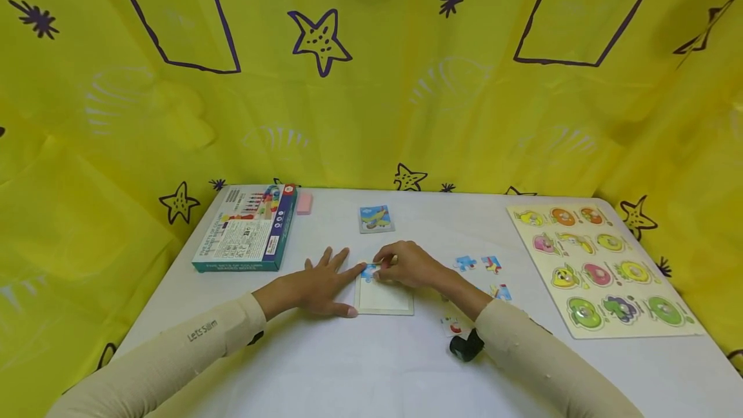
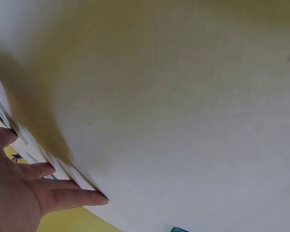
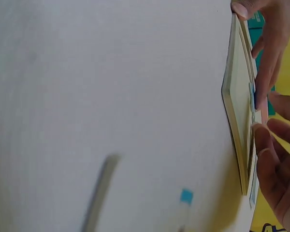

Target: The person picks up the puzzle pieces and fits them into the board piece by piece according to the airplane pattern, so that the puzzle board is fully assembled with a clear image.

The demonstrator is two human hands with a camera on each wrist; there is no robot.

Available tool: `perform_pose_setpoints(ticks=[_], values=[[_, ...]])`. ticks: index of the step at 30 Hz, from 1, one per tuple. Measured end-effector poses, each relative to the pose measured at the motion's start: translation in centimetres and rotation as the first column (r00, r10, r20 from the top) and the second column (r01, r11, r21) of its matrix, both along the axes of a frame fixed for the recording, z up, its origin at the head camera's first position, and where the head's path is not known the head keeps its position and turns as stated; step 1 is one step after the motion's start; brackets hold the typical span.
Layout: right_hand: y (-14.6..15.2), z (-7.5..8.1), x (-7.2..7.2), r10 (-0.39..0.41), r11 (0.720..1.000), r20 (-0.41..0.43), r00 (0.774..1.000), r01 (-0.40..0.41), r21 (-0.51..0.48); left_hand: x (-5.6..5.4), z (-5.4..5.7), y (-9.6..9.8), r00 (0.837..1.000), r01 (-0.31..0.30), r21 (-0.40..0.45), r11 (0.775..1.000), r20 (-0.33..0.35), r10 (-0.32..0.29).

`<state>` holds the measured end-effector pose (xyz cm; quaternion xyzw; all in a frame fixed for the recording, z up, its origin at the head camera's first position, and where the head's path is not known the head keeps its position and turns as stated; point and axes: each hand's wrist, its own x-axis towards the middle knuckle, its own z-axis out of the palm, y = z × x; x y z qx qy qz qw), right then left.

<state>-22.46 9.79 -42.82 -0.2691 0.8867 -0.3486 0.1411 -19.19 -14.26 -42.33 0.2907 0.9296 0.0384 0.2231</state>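
Note:
A shallow square puzzle tray (image 1: 391, 300) lies on the white table in front of me. In its upper left corner is a blue jigsaw piece (image 1: 367, 272). My left hand (image 1: 321, 284) lies palm down with its fingers spread, the index fingertip by that corner and the thumb at the tray's lower left edge. Over the tray's top edge, my right hand (image 1: 406, 264) has its thumb and fingers curled together on a puzzle piece, mostly hidden by the fingertips. In the right wrist view, the right fingertips (image 3: 257, 127) meet the tray (image 3: 238, 72).
Loose jigsaw pieces (image 1: 465, 264) lie to the right, some partly behind the right forearm. A small picture card (image 1: 376, 218) sits beyond the tray. At left are a boxed set (image 1: 246, 228) and a pink block (image 1: 304, 204); at right, a fruit puzzle board (image 1: 604, 269).

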Motion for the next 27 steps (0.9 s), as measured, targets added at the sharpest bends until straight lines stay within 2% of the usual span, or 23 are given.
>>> perform_pose_setpoints(ticks=[7,13,22,27], values=[[2.6,0.4,-0.4,0.063,0.997,-0.018,0.998,-0.064,-0.044,0.2,-0.1,-0.1,1.000,-0.015,-0.007,1.000,0.010,0.015],[5.6,1.0,-0.3,0.027,0.993,-0.041,0.999,-0.032,-0.115,0.2,0.0,-0.1,1.000,-0.018,0.000,1.000,0.013,0.018],[10.0,0.7,-0.6,-0.028,0.993,-0.014,1.000,0.027,-0.116,0.3,0.0,-0.2,1.000,-0.015,0.015,1.000,0.017,0.015],[12.4,0.3,-0.8,-0.038,0.993,-0.033,0.999,0.034,-0.110,0.3,0.0,-0.2,1.000,-0.011,0.022,1.000,0.016,0.011]])
